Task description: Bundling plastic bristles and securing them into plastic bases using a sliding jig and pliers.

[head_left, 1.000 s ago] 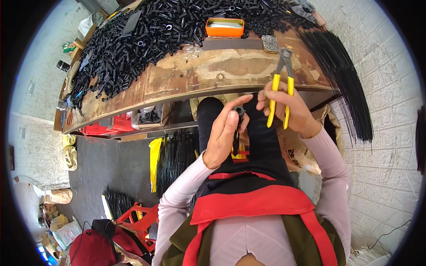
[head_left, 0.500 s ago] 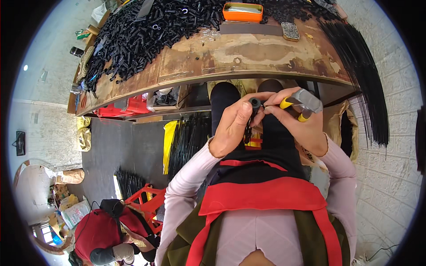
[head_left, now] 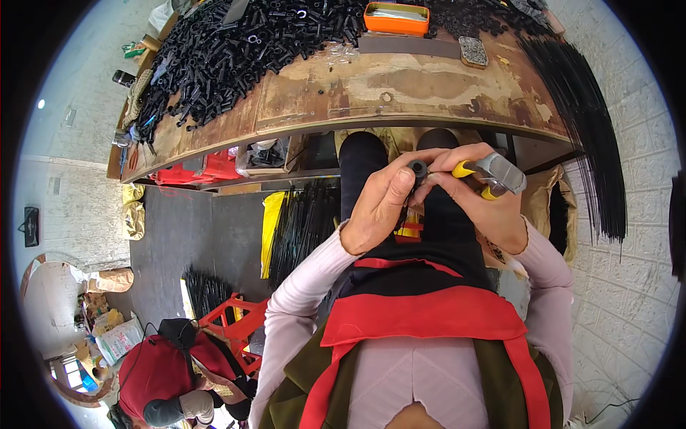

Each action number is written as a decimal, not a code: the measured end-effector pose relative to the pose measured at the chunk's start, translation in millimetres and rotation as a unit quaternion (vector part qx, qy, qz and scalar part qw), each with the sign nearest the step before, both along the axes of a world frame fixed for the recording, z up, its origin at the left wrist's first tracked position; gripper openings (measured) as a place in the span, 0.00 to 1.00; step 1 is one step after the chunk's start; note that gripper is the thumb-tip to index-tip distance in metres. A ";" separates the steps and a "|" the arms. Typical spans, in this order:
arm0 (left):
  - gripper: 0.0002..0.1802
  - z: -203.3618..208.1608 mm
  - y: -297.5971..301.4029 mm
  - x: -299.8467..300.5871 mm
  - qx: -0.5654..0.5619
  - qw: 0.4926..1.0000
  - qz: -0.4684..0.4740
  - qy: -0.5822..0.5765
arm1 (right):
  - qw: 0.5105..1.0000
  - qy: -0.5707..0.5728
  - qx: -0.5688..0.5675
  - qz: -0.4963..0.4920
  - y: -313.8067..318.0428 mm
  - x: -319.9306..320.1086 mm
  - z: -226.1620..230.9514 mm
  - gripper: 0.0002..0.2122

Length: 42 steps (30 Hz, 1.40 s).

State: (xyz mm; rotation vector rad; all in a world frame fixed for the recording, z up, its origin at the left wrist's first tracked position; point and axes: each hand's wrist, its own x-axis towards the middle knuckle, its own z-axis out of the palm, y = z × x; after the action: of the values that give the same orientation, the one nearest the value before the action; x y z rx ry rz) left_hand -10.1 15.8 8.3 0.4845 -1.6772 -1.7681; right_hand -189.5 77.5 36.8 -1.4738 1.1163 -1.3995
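Above my lap, my left hand (head_left: 381,199) is closed round a short black plastic tube (head_left: 418,168), whose open round end faces up. My right hand (head_left: 486,206) is closed and has a hammer (head_left: 504,174) with a grey metal head and yellow on its handle tucked in it. The right thumb and fingertips meet in a pinch against the side of the tube. Whether something tiny sits between those fingertips, I cannot make out. Most of the hammer's handle and the tube's lower part are hidden by my hands.
The wooden table (head_left: 300,100) ahead bears a heap of black tubular parts (head_left: 214,64), an orange box (head_left: 396,19), a small tin (head_left: 472,51) and long black rods (head_left: 582,121) overhanging its right edge. More rods (head_left: 304,225) stand left. A person (head_left: 164,379) bends at lower left.
The tube has tipped a little, so its open end shows slightly farther right. The hammer head has shifted slightly right and down with my right hand. Both grips are kept.
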 end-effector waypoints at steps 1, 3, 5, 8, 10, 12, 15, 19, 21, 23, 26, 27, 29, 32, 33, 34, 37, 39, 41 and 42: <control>0.38 -0.7 -0.1 0.0 0.000 1.000 0.000 0.000 | 1.000 0.000 0.000 0.000 -0.2 -1.6 -0.7 0.09; 0.36 -3.7 0.2 -0.7 -0.018 1.000 0.013 0.001 | 0.999 0.052 -0.005 -0.008 -2.0 -5.1 -2.5 0.08; 0.34 -5.8 1.6 -4.1 -0.039 0.998 0.038 0.006 | 0.998 0.057 -0.028 -0.010 -4.4 -3.4 -1.8 0.08; 0.32 -5.8 3.3 -6.3 -0.069 0.995 0.069 0.019 | 0.994 0.089 -0.054 -0.016 -6.1 -3.9 -0.3 0.07; 0.32 -5.1 2.4 -5.8 -0.079 0.994 0.076 0.027 | 0.991 0.115 -0.059 -0.020 -6.2 -4.9 -0.4 0.07; 0.32 -4.7 -0.9 -3.9 -0.063 0.997 0.039 0.023 | 0.995 0.069 -0.068 -0.002 -6.0 -5.6 -2.8 0.07; 0.33 -4.3 -3.2 -4.3 -0.054 0.998 0.023 0.029 | 0.998 0.036 -0.057 0.007 -5.9 -3.7 1.3 0.07; 0.34 -6.2 -5.8 -2.6 -0.026 0.999 0.012 0.037 | 0.989 0.119 -0.087 -0.003 -12.4 -5.2 3.6 0.07; 0.35 -4.6 -5.6 -0.9 -0.013 0.999 -0.007 0.038 | 0.999 -0.003 -0.003 0.031 -12.2 0.0 9.1 0.07; 0.36 -8.7 -5.7 -0.7 0.008 0.999 -0.012 0.043 | 0.999 0.013 -0.004 0.029 -15.9 -5.8 -1.3 0.08; 0.37 -9.8 -7.3 -2.3 0.031 0.998 -0.017 0.056 | 0.999 -0.001 0.031 0.026 -18.9 -4.5 2.6 0.10; 0.38 -10.0 -7.4 -2.6 0.033 0.997 -0.018 0.063 | 0.997 -0.034 0.068 0.025 -19.3 -0.6 5.0 0.11; 0.38 -9.7 -9.0 -6.6 0.031 0.997 0.007 0.067 | 0.998 -0.041 0.056 -0.011 -20.8 3.6 6.2 0.09; 0.40 -15.9 -20.5 -5.5 0.022 0.996 0.035 0.078 | 0.982 0.047 0.181 0.024 -18.5 -8.5 14.1 0.06; 0.42 -19.2 -24.5 -2.2 0.017 0.995 0.039 0.086 | 0.982 0.046 0.178 0.029 -12.4 -14.4 16.7 0.06; 0.39 -21.0 -26.5 0.6 0.015 0.995 0.051 0.084 | 0.970 0.098 0.219 0.046 -1.7 -18.9 20.8 0.06; 0.33 -20.5 -27.3 -0.6 0.003 0.995 0.053 0.086 | 0.945 0.168 0.273 0.067 25.2 -26.7 23.3 0.07; 0.31 -11.0 -17.8 -5.8 -0.092 0.994 0.054 -0.005 | 0.936 0.183 0.290 0.072 26.9 -26.9 27.2 0.07; 0.31 -8.8 -15.8 -0.3 -0.033 0.999 0.020 0.014 | 0.933 0.224 0.262 0.105 19.3 -22.3 36.4 0.10; 0.32 -2.9 -14.2 4.2 -0.047 0.999 0.026 0.002 | 0.934 0.223 0.261 0.101 19.5 -21.4 36.5 0.10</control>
State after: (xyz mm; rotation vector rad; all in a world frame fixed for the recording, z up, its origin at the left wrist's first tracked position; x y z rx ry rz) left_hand -5.9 1.6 5.5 0.4780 -1.7206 -1.6450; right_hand -210.9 97.0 73.2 -1.4796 1.4290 -0.5623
